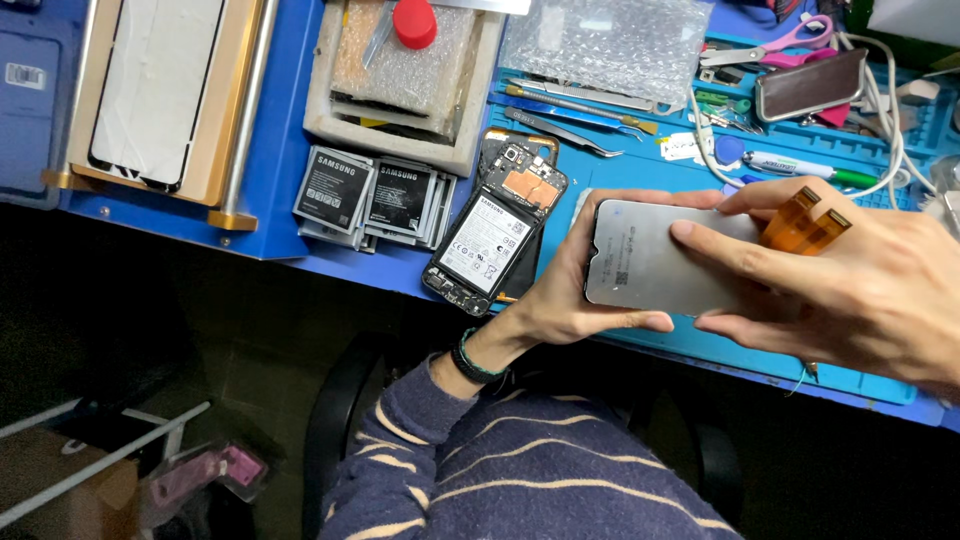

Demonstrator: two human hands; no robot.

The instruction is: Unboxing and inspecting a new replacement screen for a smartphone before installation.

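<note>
Blue bench lies cluttered with tools; above its near edge both hands grip a grey screen panel; left hand curls round its end, right hand pinches across it.

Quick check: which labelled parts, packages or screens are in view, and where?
Phone screen panel: grey back up, held by left hand and right hand.
Opened phone: left of panel, black, white-labelled battery.
Loose batteries: stacked further left, dark labels.
Bubble-wrap bag: top centre, clear.

A phone repair bench: blue work mat, opened phone, spare batteries, tweezers, scissors.
</note>
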